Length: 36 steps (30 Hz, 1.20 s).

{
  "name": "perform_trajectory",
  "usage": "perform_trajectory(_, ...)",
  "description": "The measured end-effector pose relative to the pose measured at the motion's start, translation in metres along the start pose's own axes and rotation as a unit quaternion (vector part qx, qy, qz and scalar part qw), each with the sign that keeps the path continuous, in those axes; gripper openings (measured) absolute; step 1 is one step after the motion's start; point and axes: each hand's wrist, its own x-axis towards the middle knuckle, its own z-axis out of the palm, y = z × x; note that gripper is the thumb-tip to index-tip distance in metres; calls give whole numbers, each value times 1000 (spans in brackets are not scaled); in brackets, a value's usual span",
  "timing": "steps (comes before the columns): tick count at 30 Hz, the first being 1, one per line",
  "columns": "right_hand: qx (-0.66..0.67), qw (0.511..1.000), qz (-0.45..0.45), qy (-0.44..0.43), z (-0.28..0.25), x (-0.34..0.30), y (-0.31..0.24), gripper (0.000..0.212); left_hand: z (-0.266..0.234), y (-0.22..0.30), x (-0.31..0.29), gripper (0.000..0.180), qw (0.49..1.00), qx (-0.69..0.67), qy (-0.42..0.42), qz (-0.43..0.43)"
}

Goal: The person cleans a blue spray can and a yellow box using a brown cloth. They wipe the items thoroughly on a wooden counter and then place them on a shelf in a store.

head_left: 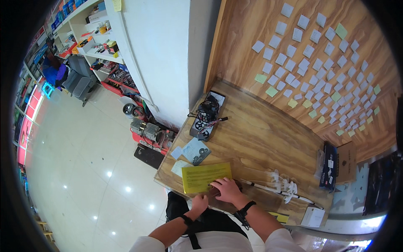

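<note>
A yellow printed sheet point(205, 174) lies at the table's near left edge. My right hand point(227, 190) rests over its lower right corner, fingers bent and reaching left. Beneath that palm a dark reddish-brown thing point(214, 192) shows in part; its kind is hidden. A small dark tip sticks out by the right fingertips. My left hand point(200, 203) is closed just below the sheet, at the table edge, and whatever it may hold is hidden. Both wrists wear black bands.
Left of the sheet lie a printed card point(196, 151) and white papers. Behind stands a tray point(216, 98) of black cables. To the right are a white rod with clear plastic pieces point(287, 189), a dark blue box point(328, 168) and a white box point(313, 216). A red-based machine point(149, 132) sits on the floor.
</note>
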Motion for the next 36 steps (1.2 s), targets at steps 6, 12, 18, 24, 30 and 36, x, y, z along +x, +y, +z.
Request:
perform_trajectory(6, 69, 991, 14, 111, -7, 32, -8, 73, -141, 0, 2, 136, 896, 273, 135, 322)
perform_trajectory(12, 96, 979, -114, 142, 2, 130, -44, 67, -182, -2, 67, 163, 937, 175, -64, 297)
perform_trajectory(18, 73, 988, -88, 105, 23, 173, -61, 63, -203, -7, 87, 171, 921, 191, -83, 328)
perform_trajectory(24, 107, 972, -101, 182, 37, 172, -55, 65, -204, -6, 94, 173, 899, 258, -92, 341)
perform_trajectory(30, 91, 972, -79, 199, 40, 153, -61, 65, -189, -12, 105, 168, 896, 260, -73, 353)
perform_trajectory(36, 77, 981, -123, 124, 70, 75, -106, 59, -176, -53, 124, 164, 873, 306, 20, 380)
